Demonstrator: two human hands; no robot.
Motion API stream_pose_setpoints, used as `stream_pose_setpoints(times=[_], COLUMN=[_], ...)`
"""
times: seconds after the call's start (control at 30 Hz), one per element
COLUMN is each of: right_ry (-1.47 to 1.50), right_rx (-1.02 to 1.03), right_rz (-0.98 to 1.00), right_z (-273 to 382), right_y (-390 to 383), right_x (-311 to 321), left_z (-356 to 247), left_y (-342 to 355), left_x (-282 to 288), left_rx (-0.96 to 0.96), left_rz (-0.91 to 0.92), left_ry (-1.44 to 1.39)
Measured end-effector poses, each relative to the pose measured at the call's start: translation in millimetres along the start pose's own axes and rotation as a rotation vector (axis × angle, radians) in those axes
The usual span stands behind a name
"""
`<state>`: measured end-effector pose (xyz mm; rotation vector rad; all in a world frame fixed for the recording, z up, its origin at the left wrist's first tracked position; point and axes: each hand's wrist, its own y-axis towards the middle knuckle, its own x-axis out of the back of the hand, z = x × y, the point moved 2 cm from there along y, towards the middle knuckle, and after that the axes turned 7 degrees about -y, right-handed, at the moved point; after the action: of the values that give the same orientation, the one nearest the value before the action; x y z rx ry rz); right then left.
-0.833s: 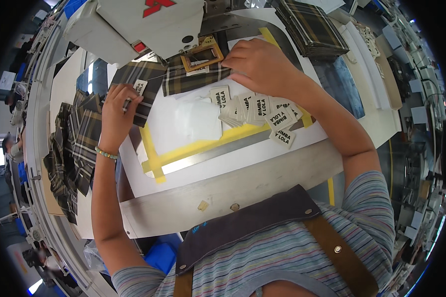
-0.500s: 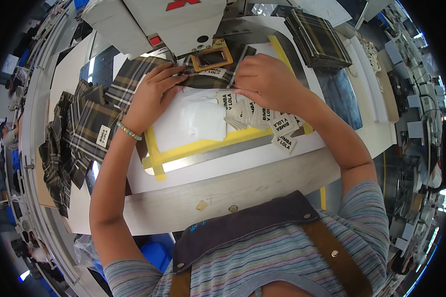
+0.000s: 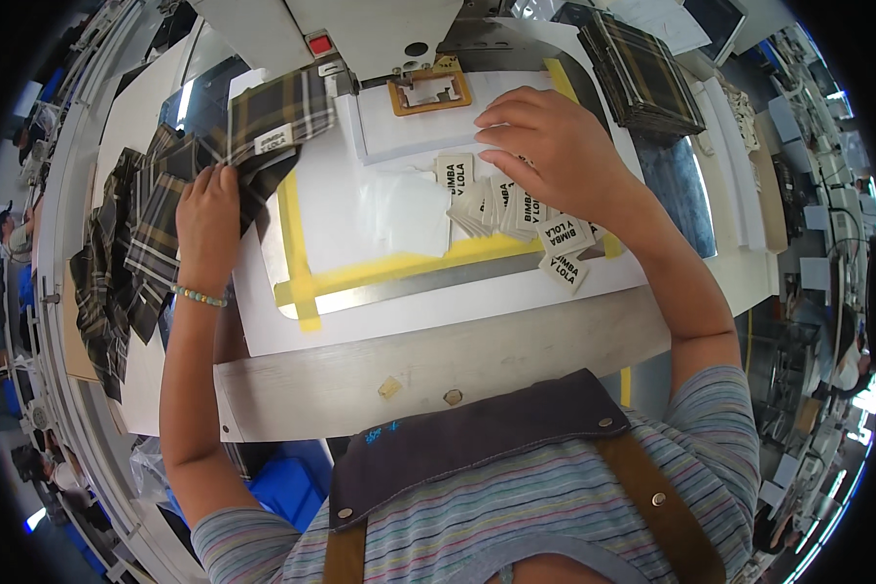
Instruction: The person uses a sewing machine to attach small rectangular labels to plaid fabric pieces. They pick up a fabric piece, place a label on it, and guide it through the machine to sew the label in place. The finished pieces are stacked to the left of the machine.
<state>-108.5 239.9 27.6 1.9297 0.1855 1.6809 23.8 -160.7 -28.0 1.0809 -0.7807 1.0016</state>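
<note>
Dark plaid fabric piece (image 3: 263,127), white labels (image 3: 516,209) black lettering, yellow tape (image 3: 380,277), orange frame (image 3: 430,91)

Left hand (image 3: 207,216) gripping; right hand (image 3: 545,146) flat (fingers spread)

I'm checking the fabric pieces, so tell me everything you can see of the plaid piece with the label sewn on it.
The plaid piece is woven cloth in dark green, grey and cream checks, with a small pale rectangular label on its upper face. It lies rumpled, partly over the white work surface, its far corner by the sewing machine. The left hand grips its near edge; a plaid pile lies beside it.
</note>
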Motion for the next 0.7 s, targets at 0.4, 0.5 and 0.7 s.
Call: stream_pose_setpoints(times=[0.4,0.5,0.7], right_ry=[0.415,0.473,0.516], right_rx=[-0.099,-0.294,-0.073], right_rz=[0.222,0.513,0.090], right_z=[38,32,35], right_y=[33,49,36], right_x=[-51,-43,-54], left_z=[-27,-63,-103], left_y=[-12,18,64], left_x=[60,94,87], left_rx=[0.076,0.190,0.025], left_rz=[-0.018,0.000,0.163], left_ry=[-0.187,-0.688,-1.049])
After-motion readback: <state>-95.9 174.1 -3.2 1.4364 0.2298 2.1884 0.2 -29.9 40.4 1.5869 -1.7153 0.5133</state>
